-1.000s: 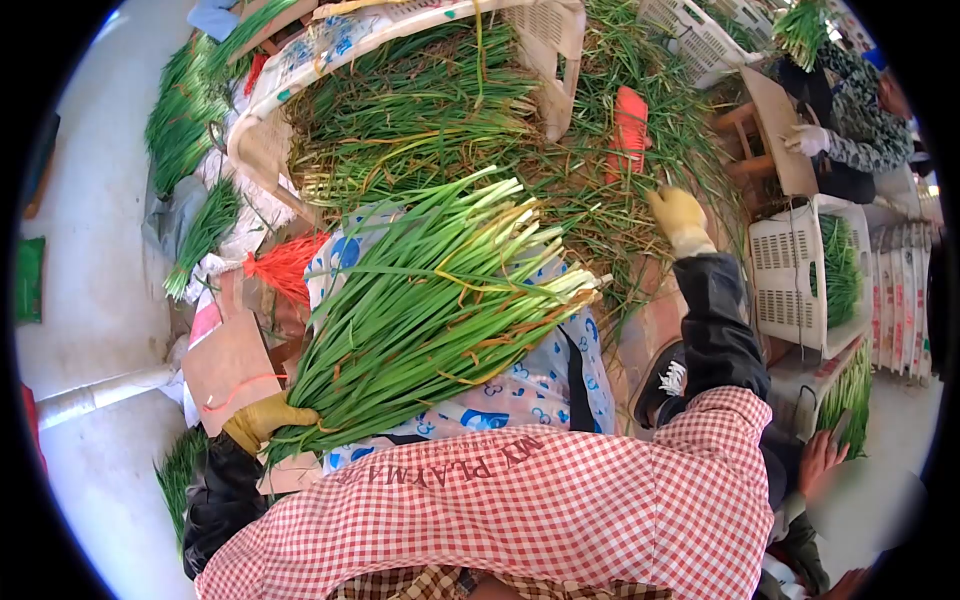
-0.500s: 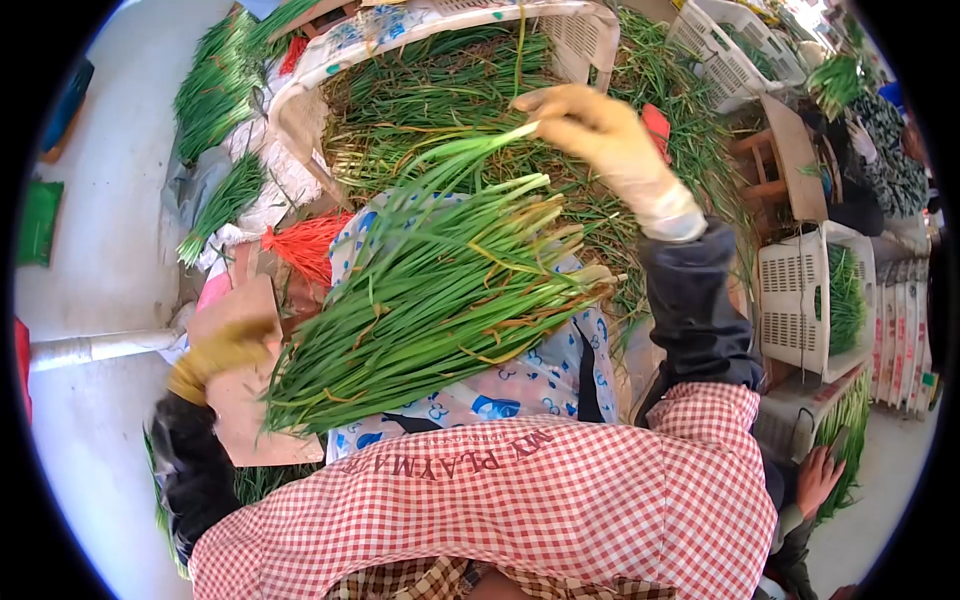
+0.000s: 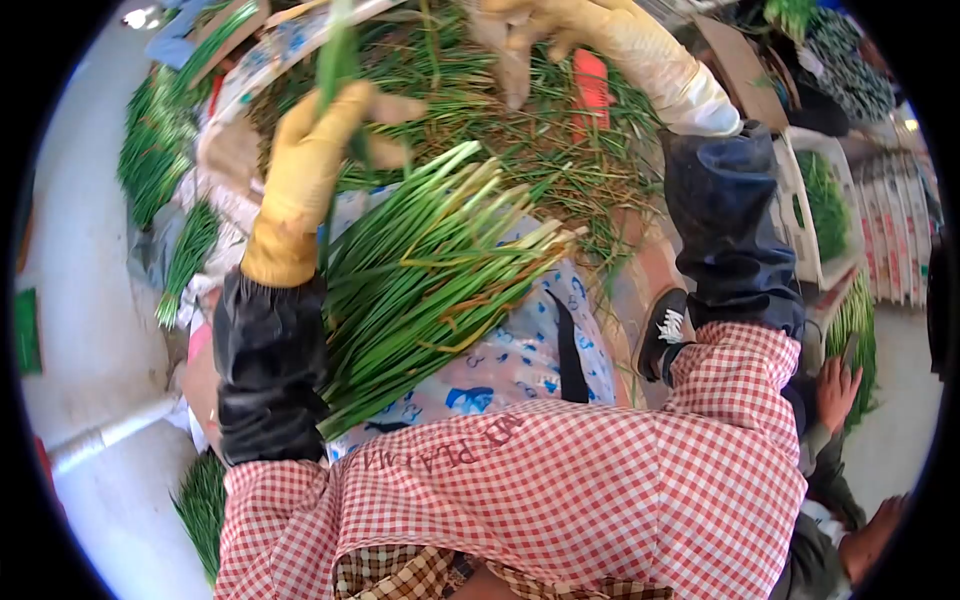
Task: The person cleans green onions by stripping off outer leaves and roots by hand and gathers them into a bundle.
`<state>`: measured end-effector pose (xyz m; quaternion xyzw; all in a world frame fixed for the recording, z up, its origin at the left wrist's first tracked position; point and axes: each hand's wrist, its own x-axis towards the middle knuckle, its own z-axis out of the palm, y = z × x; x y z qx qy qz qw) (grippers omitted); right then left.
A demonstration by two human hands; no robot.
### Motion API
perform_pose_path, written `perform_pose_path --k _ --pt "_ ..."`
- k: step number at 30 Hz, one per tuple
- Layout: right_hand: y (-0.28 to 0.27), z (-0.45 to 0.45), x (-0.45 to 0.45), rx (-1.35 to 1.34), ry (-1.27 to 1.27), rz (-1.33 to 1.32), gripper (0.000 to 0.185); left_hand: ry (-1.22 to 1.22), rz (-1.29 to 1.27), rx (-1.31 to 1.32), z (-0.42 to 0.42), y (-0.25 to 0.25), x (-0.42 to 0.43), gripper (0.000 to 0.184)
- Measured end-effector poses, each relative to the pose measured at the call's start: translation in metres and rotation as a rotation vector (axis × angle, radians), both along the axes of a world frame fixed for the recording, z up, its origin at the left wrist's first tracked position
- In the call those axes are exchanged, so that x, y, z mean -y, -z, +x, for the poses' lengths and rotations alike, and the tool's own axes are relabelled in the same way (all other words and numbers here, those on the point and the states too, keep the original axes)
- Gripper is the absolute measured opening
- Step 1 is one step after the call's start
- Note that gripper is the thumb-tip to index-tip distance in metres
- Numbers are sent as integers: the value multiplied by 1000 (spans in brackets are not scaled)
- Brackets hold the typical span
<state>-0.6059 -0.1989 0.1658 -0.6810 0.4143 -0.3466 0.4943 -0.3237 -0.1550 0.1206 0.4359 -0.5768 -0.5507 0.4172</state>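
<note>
My left hand [image 3: 315, 165], in a yellow rubber glove, is closed round blurred green chive leaves [image 3: 340, 60] that run up past the top edge. At the upper right, my gloved right hand [image 3: 590, 30] has its fingers curled, with fingertips near the frame's top edge. Whatever it pinches is hidden there. Below the hands lies a pile of chives [image 3: 440, 280], pale stems towards the upper right. It rests on a white plastic sheet with blue prints [image 3: 480, 380] over my lap.
Loose leaf scraps [image 3: 560, 150] fill the area ahead, with a red object [image 3: 590, 90] among them. Bundled chives [image 3: 150, 150] lie at the left. A white crate [image 3: 825, 200] stands at the right, above another person's hand [image 3: 838, 393].
My left hand has moved from the lower left up and right, and now grips leaves. My right hand has risen to the top edge. The camera view has shifted.
</note>
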Motion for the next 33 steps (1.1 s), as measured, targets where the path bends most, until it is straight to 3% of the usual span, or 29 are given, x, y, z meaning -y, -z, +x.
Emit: perform_pose_path --k 1,2,4,5,7,9,10,12,13,15,17,19,21,23,25,26,28,30,33 --pt "46 -40 24 -198 89 -325 37 -163 -96 124 4 21 9 28" --pt "71 -70 14 -167 335 -107 37 -264 -210 360 6 44 15 26" --pt "185 -164 27 -871 621 -19 48 -350 -364 855 -4 82 13 24" --pt "244 -196 18 -1078 637 62 46 -327 -402 1114 -13 96 6 24" --pt "340 -216 -13 -821 676 312 39 -246 -392 1075 -22 124 -1 27" --pt "389 -195 -33 -841 689 346 39 -275 -284 1058 -21 128 4 26" --pt "451 -195 -30 -694 730 379 37 -256 -171 973 -19 129 10 24" --pt "492 -171 -21 -628 756 431 38 -222 -154 801 -17 137 15 20" --pt "482 -144 -14 -707 742 449 39 -221 -173 758 -18 135 16 19" --pt "524 -118 12 -697 703 841 54 -224 -104 781 -23 130 16 16" --pt "515 -84 19 -607 634 951 56 -262 54 604 -22 131 15 14" --pt "521 -63 25 -665 838 1018 42 -278 106 615 -24 128 17 12" --pt "532 -59 23 -595 810 992 34 -295 161 570 -24 127 20 13" --pt "518 -56 20 77 1104 988 20 -308 190 493 -22 135 25 13" --pt "463 -62 17 558 1040 853 14 -278 137 521 -23 139 31 14" --pt "428 -68 15 611 987 735 14 -293 230 532 -27 132 34 14" --pt "369 -83 12 660 946 585 20 -304 116 470 -32 132 42 15" --pt "320 -90 13 563 764 388 18 -312 10 384 -26 133 54 19" --pt "239 -92 16 484 601 312 20 -258 -12 276 -36 100 74 21"
